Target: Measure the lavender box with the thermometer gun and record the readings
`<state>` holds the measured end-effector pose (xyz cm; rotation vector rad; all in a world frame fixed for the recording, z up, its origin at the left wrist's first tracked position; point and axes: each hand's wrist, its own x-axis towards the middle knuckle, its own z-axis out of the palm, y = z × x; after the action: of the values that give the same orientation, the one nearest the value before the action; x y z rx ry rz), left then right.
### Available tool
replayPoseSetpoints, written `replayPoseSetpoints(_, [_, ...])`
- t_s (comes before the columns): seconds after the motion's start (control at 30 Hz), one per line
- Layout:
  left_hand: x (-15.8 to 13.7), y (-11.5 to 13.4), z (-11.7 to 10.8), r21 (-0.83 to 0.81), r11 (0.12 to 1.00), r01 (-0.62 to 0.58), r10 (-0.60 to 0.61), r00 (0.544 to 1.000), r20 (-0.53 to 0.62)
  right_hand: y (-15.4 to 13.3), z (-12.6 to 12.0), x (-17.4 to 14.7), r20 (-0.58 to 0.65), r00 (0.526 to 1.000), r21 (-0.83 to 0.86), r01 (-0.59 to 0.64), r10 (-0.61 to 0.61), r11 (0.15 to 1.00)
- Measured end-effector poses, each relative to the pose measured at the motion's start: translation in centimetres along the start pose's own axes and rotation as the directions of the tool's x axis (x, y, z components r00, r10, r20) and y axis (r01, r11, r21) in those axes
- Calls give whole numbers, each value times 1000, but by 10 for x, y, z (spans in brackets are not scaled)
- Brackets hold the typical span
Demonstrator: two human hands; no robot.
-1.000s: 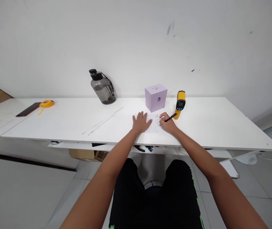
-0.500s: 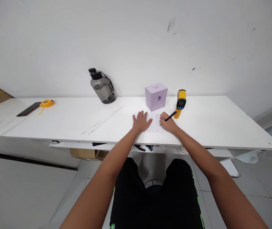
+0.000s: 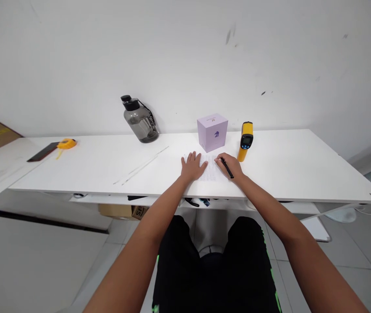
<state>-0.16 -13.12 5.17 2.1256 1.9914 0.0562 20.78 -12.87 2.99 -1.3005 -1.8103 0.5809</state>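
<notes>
Closest to me are the seated person's black trousers (image 3: 177, 252), trimmed with green, the knees tucked toward a low shelf (image 3: 107, 199) beneath the white table (image 3: 303, 169). Both bare forearms reach over the table's front edge.

On the tabletop, just in front of the person, lies a sheet of paper (image 3: 209, 174) with rows of faint marks, too small for me to read. The left hand (image 3: 192, 168) rests palm down on its left part, fingers fanned well apart and the thumb stretched out toward the right; it grasps nothing and simply presses on the sheet. The right hand (image 3: 233, 165) is at the sheet's right side, its fingers curled in and pinched around a black pen (image 3: 227, 168). The pen slants across that hand, its thick end pointing back toward the wrist. Its tip is hidden, so I can't tell whether it touches the paper.

Just beyond the right hand a yellow and black thermometer gun (image 3: 246, 141) stands upright. Beside it, behind the paper, sits a lilac box (image 3: 212, 134) with a small purple emblem. Off to the left is a tape measure (image 3: 66, 143), and farther back a smoky grey bottle (image 3: 140, 121) stands near the scuffed wall (image 3: 179, 61).
</notes>
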Motion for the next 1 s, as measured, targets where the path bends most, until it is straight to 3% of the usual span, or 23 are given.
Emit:
replayPoseSetpoints(0.27, [-2,1,-2,-59,998,1,0,1000,14,15,8,7,-9,991,7,-133,133,991])
replayPoseSetpoints(1.0, [-2,1,-4,-137,991,11,-14,1000,-21,3,4,5,22,983,-166,-175,181,970])
